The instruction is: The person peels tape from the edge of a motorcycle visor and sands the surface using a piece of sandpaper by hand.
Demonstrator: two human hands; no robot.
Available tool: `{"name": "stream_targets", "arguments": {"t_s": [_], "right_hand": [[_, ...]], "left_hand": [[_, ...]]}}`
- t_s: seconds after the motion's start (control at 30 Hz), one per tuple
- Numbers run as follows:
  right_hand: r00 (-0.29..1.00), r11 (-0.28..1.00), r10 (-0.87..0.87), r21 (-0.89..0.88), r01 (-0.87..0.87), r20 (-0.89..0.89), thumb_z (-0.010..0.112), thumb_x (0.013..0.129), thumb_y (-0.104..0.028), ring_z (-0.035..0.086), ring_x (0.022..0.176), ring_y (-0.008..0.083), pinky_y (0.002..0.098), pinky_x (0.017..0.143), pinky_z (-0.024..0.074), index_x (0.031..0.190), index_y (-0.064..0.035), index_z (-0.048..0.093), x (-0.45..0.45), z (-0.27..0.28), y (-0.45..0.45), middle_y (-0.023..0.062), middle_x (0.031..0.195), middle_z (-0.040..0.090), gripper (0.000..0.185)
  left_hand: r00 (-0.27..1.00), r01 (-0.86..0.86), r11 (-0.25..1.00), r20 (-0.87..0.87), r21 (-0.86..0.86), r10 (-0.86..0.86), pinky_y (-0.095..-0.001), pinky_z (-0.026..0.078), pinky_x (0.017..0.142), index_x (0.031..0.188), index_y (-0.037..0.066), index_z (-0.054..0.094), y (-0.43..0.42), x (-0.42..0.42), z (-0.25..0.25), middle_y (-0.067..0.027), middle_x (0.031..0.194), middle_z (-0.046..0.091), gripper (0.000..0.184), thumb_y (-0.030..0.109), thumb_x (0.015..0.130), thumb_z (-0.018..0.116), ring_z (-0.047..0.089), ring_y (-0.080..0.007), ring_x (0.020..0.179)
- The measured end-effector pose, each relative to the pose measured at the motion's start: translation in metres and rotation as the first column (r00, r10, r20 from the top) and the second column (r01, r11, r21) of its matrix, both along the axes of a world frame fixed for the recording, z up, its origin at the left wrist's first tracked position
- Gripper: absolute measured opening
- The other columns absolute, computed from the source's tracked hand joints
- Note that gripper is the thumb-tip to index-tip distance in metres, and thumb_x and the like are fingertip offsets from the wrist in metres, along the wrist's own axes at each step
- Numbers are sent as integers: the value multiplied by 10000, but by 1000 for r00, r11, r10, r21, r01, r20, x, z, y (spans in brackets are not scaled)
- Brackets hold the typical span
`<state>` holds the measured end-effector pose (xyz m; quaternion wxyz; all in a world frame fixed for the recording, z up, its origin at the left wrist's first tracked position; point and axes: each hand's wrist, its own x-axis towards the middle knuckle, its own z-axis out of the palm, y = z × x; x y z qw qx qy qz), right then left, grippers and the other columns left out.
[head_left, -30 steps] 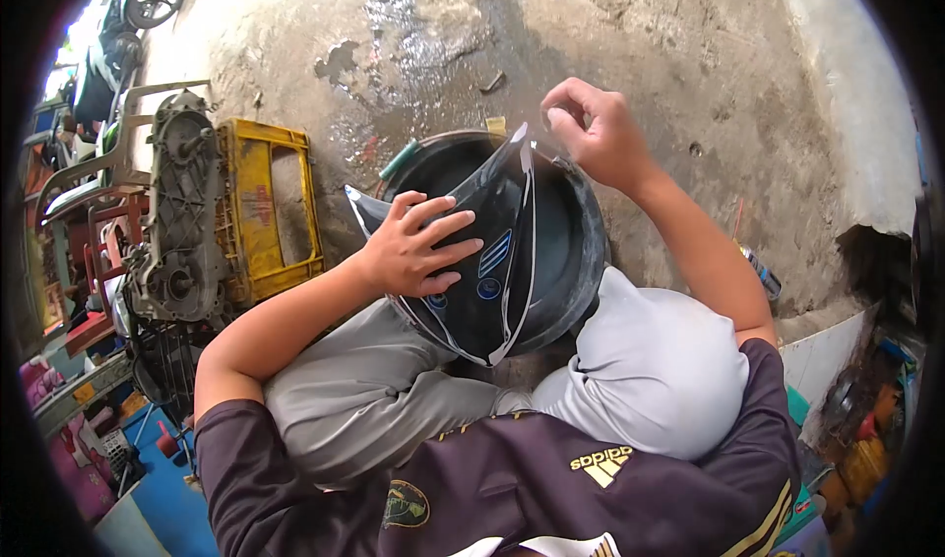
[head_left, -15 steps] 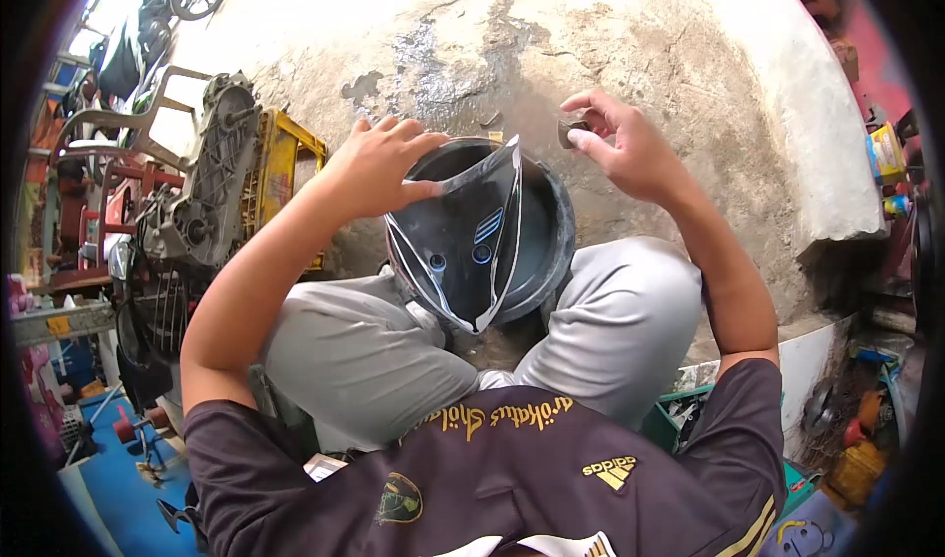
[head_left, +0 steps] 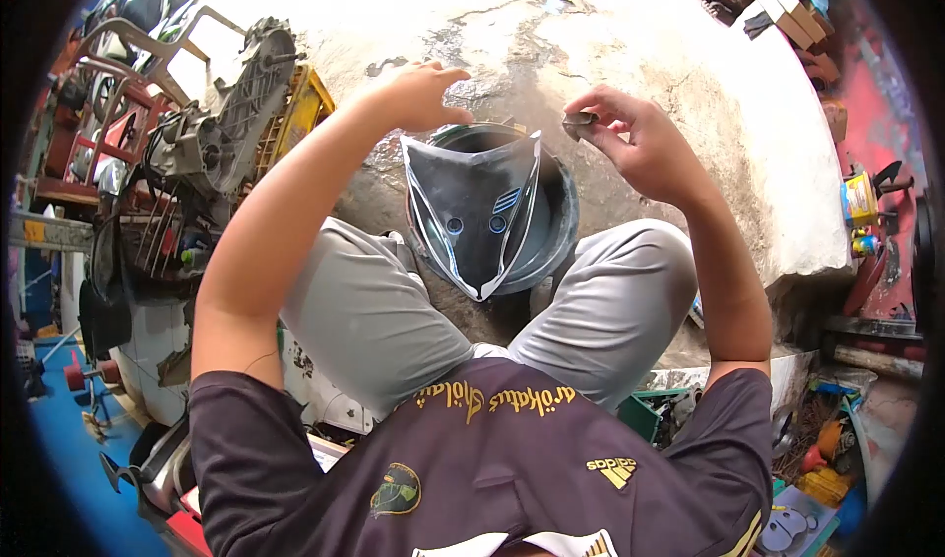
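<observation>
Between my knees a black plastic motorcycle fairing panel [head_left: 471,178] rests point-down across the mouth of a dark round bucket [head_left: 563,213]. The panel has pale edges, blue stripes and two round blue-rimmed spots. My left hand [head_left: 423,97] hovers above the panel's upper left corner, fingers spread, holding nothing. To the right of the bucket, my right hand [head_left: 635,142] is raised, pinching a small dark grey folded piece [head_left: 578,122] between thumb and fingers. Its exact kind is not clear.
A metal engine casing [head_left: 231,114] stands at the left beside a yellow crate [head_left: 307,104] and a chair [head_left: 148,50]. Wet patches mark the concrete floor [head_left: 650,65]. Tools and jumbled parts lie at the lower right, near a green box [head_left: 645,414].
My left hand has come off the panel and moved up and right. The panel appears turned slightly upright. My right hand still pinches the small piece. The whole view has shifted.
</observation>
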<state>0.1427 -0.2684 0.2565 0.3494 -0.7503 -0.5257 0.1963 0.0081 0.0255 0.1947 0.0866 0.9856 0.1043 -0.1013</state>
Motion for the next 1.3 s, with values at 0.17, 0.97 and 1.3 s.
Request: {"name": "stream_targets", "arguments": {"t_s": [0.17, 0.97, 1.3], "right_hand": [[999, 999, 47, 6, -47, 17, 679, 1010, -60, 665, 923, 132, 326, 865, 523, 1217, -82, 709, -23, 11, 15, 34, 1023, 749, 210], [977, 874, 156, -480, -69, 143, 645, 950, -101, 731, 943, 365, 459, 848, 558, 1177, -72, 648, 7, -79, 86, 208, 1013, 753, 229], [987, 873, 118, -485, -50, 110, 694, 941, -123, 729, 1001, 390, 474, 901, 561, 1168, -42, 671, 25, -144, 108, 221, 1010, 743, 242]], "left_hand": [[994, -29, 999, -105, 20, 31, -516, 473, 1154, 1599, 217, 485, 6, -13, -28, -221, 1500, 578, 796, 603, 939, 705, 552, -402, 1401], [954, -18, 993, -298, -118, -18, -618, 410, 1178, 1619, 249, 458, 16, -11, -82, -175, 1601, 490, 858, 628, 902, 738, 427, -389, 1505], [904, 45, 999, -426, 21, -31, -621, 436, 1156, 1700, 298, 287, 44, 50, -107, -171, 1665, 420, 1365, 746, 576, 919, 439, -396, 1506]]}}
